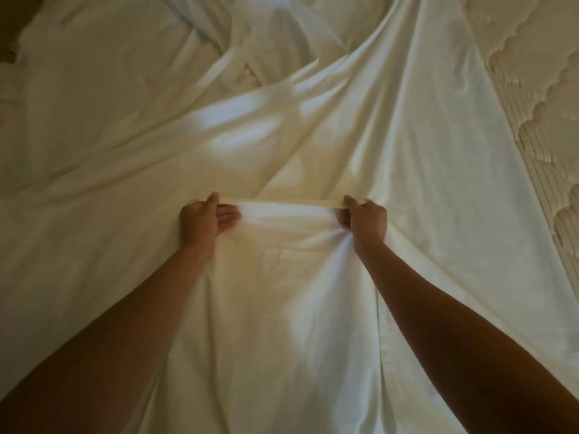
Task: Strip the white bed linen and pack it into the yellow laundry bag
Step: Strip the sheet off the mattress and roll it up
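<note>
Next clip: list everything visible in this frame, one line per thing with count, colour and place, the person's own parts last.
bed sheet: one, white, rumpled, covering most of the view, a fold bunched between the hands.
quilted mattress: one, cream, uncovered along the right edge.
dark patch: one, brown, top left corner; too dim to identify.
yellow laundry bag: none in view.
left hand: one, centre left, gripping the sheet fold.
right hand: one, centre right, gripping the same fold.

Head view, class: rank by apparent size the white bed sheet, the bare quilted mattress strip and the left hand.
1. White bed sheet
2. Bare quilted mattress strip
3. Left hand, though nearer the camera.
</note>
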